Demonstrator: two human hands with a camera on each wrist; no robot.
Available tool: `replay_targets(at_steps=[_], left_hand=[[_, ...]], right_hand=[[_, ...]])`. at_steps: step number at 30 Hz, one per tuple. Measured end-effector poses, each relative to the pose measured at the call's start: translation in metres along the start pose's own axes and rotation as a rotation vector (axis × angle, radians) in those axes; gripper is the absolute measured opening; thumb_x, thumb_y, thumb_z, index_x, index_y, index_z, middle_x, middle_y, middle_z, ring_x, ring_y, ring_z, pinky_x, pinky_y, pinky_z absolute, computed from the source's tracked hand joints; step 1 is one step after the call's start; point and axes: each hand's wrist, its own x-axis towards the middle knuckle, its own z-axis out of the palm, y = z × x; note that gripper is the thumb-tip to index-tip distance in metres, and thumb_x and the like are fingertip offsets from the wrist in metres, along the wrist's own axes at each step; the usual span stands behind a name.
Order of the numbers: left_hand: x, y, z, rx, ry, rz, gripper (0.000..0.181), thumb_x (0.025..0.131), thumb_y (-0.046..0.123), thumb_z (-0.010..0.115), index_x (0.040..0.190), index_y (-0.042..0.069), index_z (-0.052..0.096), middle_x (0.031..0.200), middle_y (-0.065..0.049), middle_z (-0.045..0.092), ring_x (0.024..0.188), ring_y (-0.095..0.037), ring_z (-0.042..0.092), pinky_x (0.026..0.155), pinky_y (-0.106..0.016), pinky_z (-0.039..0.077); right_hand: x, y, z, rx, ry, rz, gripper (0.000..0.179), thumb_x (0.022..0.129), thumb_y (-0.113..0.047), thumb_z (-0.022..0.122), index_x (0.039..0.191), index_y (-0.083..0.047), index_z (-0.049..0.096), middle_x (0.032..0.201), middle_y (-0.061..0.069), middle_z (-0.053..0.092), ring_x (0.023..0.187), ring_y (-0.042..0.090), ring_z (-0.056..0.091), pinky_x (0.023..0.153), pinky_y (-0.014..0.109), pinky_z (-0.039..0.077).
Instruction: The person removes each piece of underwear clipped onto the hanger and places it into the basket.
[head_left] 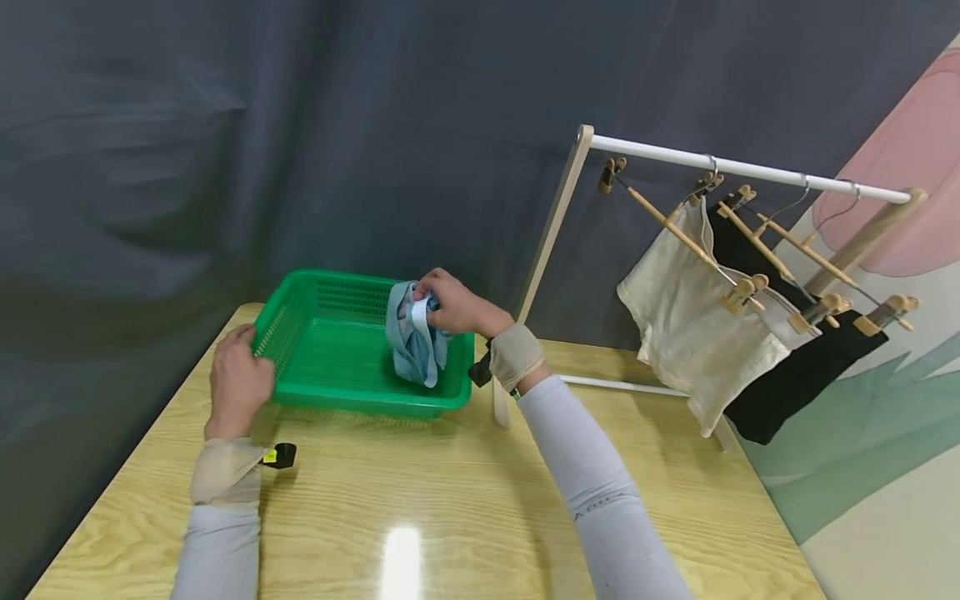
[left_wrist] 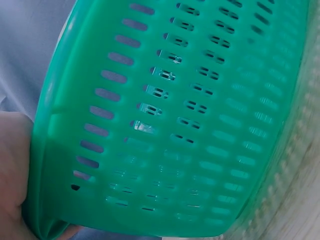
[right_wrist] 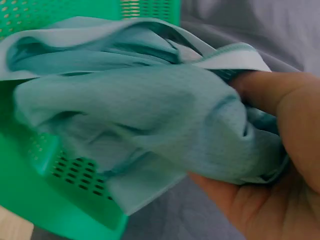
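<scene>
A green plastic basket [head_left: 341,398] with slotted sides stands on the wooden table. My left hand [head_left: 238,379] grips its left rim; up close in the left wrist view, that hand [left_wrist: 12,175] lies against the rim beside the perforated wall [left_wrist: 165,120]. Over the right part of the basket, my right hand [head_left: 457,304] holds a crumpled light blue garment [head_left: 411,342] with a pale band along its edge. In the right wrist view the thumb and fingers pinch the bunched cloth [right_wrist: 150,110], whose lower folds hang loose over the basket.
To the right stands a wooden garment rack with a white rail [head_left: 675,157]. Wooden clip hangers [head_left: 667,223] hang from it, carrying a cream garment [head_left: 682,308] and a black one [head_left: 780,387]. A dark curtain [head_left: 420,125] hangs behind the table [head_left: 337,517].
</scene>
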Motion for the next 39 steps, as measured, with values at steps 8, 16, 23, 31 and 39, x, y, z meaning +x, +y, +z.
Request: replay_targets(at_steps=[8, 16, 23, 31, 39], left_hand=[[-0.001, 0.000, 0.001, 0.011, -0.001, 0.000, 0.061, 0.081, -0.008, 0.031, 0.138, -0.022, 0.047, 0.146, -0.036, 0.046, 0.134, -0.058, 0.039, 0.105, -0.071, 0.035], [-0.003, 0.002, 0.003, 0.024, -0.019, -0.017, 0.061, 0.081, -0.008, 0.032, 0.138, -0.022, 0.046, 0.147, -0.035, 0.045, 0.134, -0.058, 0.039, 0.103, -0.071, 0.036], [0.001, 0.004, 0.005, 0.020, -0.016, -0.028, 0.062, 0.082, -0.007, 0.031, 0.140, -0.021, 0.045, 0.148, -0.033, 0.044, 0.136, -0.056, 0.038, 0.104, -0.071, 0.035], [0.002, 0.008, 0.008, 0.014, 0.012, -0.012, 0.061, 0.081, -0.007, 0.031, 0.138, -0.021, 0.047, 0.146, -0.033, 0.047, 0.134, -0.056, 0.040, 0.104, -0.071, 0.036], [0.000, 0.003, 0.005, 0.018, 0.011, -0.031, 0.054, 0.091, -0.002, 0.033, 0.140, -0.018, 0.048, 0.147, -0.033, 0.046, 0.134, -0.056, 0.041, 0.102, -0.071, 0.036]], right_hand=[[0.007, 0.007, 0.028, -0.063, -0.218, 0.048, 0.019, 0.096, -0.001, 0.061, 0.114, -0.005, 0.065, 0.120, 0.011, 0.059, 0.098, 0.021, 0.046, 0.081, 0.029, 0.040], [-0.006, -0.001, 0.038, -0.179, -0.440, 0.167, 0.046, 0.100, -0.013, 0.066, 0.145, -0.008, 0.057, 0.151, 0.009, 0.051, 0.135, 0.023, 0.049, 0.099, 0.033, 0.049], [-0.011, -0.013, 0.044, -0.196, -0.566, 0.106, 0.028, 0.105, -0.013, 0.057, 0.127, -0.002, 0.070, 0.111, 0.004, 0.069, 0.102, 0.016, 0.063, 0.089, 0.028, 0.049], [-0.019, -0.009, 0.046, -0.220, -0.548, 0.127, 0.030, 0.106, -0.017, 0.056, 0.132, -0.010, 0.069, 0.122, 0.001, 0.070, 0.098, 0.012, 0.063, 0.093, 0.029, 0.051], [-0.046, -0.012, 0.033, -0.073, -0.435, 0.079, 0.041, 0.107, -0.021, 0.053, 0.144, -0.003, 0.056, 0.148, 0.011, 0.056, 0.134, 0.026, 0.055, 0.109, 0.036, 0.047]])
